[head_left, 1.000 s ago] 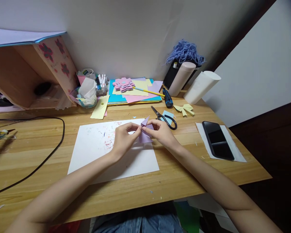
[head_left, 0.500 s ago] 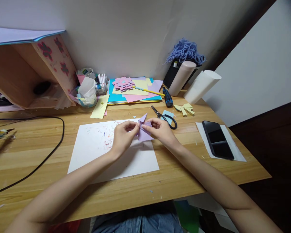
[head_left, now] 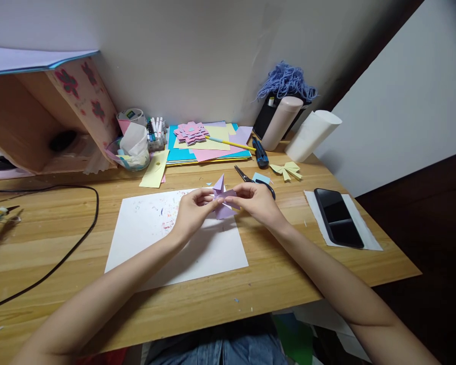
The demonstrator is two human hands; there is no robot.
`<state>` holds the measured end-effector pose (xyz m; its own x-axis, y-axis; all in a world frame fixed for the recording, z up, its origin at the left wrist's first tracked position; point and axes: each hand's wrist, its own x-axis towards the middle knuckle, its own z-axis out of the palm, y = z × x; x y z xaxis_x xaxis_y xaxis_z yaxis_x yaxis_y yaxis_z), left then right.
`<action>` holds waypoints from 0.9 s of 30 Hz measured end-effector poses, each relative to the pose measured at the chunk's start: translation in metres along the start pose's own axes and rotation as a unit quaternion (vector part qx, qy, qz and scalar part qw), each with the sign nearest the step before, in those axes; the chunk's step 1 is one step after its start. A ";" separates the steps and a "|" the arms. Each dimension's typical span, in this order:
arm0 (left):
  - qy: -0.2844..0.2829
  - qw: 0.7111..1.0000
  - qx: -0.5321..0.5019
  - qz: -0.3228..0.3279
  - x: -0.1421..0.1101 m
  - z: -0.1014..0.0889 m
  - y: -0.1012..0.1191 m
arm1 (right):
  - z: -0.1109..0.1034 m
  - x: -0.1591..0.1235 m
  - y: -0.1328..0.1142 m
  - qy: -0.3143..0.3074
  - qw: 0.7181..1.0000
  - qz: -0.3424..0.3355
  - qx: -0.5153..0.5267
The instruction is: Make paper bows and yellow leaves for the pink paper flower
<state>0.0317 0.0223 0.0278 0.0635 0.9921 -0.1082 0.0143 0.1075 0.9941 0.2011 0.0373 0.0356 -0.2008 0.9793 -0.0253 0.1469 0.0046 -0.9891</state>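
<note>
A folded piece of purple paper (head_left: pixel 225 212) is held up between both hands, with one pointed flap standing up at its top. My left hand (head_left: pixel 193 209) pinches its left side, thumb toward the middle. From the right, my right hand (head_left: pixel 259 202) grips another edge between thumb and fingers. Below them lies a white sheet (head_left: pixel 213 248) marked with coloured smudges. Black-handled scissors (head_left: pixel 243 174) lie just behind my right hand, which partly covers them, along with a small blue paper piece (head_left: pixel 261 178).
Behind are a pink paper flower (head_left: pixel 191 133), a yellow pencil (head_left: pixel 230 143), a box cutter (head_left: pixel 261 153) and a yellow paper bow (head_left: pixel 286 171). A phone (head_left: pixel 339 218) lies at right. A black cable (head_left: pixel 76 241) curves across the left side.
The purple paper has turned slightly in my fingers, its top point now more upright. My left thumb has moved toward the paper's middle. The view has shifted a little.
</note>
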 end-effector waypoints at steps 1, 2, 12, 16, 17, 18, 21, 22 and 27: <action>0.000 1.000 -0.008 -0.004 0.001 0.000 0.000 | 0.000 0.000 0.001 0.005 1.000 0.001 0.001; 0.005 1.000 -0.016 -0.003 0.001 -0.001 0.000 | 0.000 0.001 0.001 0.010 1.000 0.003 0.001; -0.013 0.997 -0.037 -0.060 0.002 -0.001 0.007 | -0.003 0.002 -0.005 0.006 0.999 0.026 -0.021; -0.040 0.996 -0.026 -0.069 0.002 -0.002 0.006 | -0.003 0.003 0.001 -0.006 1.000 0.031 -0.002; -0.043 0.996 -0.025 -0.072 0.002 -0.002 0.005 | -0.003 0.004 0.003 -0.013 1.000 0.026 0.003; -0.045 0.996 -0.026 -0.073 0.002 -0.003 0.004 | -0.003 0.004 0.005 -0.019 1.000 0.021 0.006; -0.028 0.997 -0.028 -0.070 0.004 -0.004 0.001 | -0.004 0.006 0.009 -0.033 0.999 0.022 -0.003; -0.019 0.997 -0.029 -0.068 0.004 -0.004 0.000 | -0.005 0.006 0.009 -0.039 0.999 0.029 -0.009; -0.004 0.996 -0.036 -0.078 0.004 -0.004 0.003 | -0.005 0.007 0.009 -0.037 0.999 0.015 -0.030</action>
<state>0.0279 0.0269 0.0305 0.0744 0.9626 -0.2606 -0.0475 0.2645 0.9632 0.2062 0.0451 0.0274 -0.2669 0.9614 -0.0668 0.2101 -0.0096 -0.9776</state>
